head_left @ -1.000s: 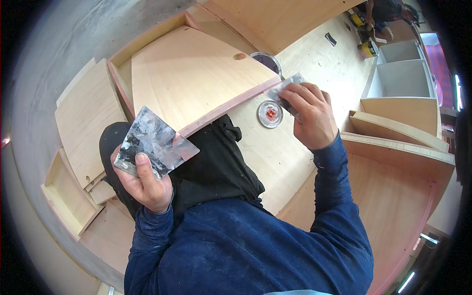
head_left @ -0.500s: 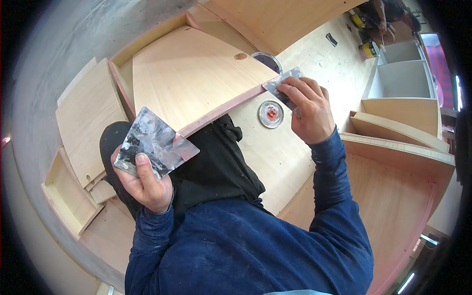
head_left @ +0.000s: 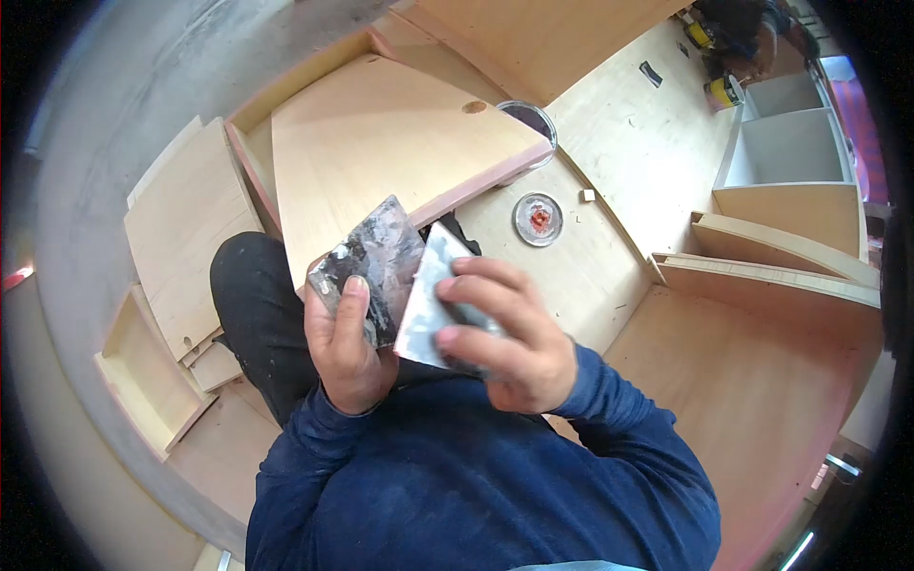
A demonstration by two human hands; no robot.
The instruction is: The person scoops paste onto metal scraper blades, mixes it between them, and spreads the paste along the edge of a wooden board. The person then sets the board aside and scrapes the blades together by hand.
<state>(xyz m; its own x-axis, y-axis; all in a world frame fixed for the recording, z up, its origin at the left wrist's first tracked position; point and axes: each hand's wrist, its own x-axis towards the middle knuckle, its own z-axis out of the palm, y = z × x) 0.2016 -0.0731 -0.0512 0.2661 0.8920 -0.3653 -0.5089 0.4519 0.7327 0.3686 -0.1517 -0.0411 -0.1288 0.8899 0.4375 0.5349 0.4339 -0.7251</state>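
My left hand (head_left: 350,352) grips a stained metal plate (head_left: 379,262), with the thumb lying across its smeared face. Close beside it, my right hand (head_left: 509,333) holds a flat scraper (head_left: 433,300) whose edge meets or nearly meets the plate's right side. Behind both tools lies a pale curved wooden panel (head_left: 400,133) with a pinkish front edge. A round lid (head_left: 538,220) bearing a reddish paste rests on the board to the right of the panel.
A small wooden block (head_left: 587,195) lies right of the lid. Behind the panel's corner stands a round container (head_left: 533,124). Curved wooden pieces (head_left: 781,247) are at the right. Another person (head_left: 747,38) bends near yellow-and-black tins (head_left: 725,92) at the top right.
My right hand has come from the panel's far right corner down and left to the plate, bringing the scraper. My left hand and the plate have moved right. The view has shifted slightly.
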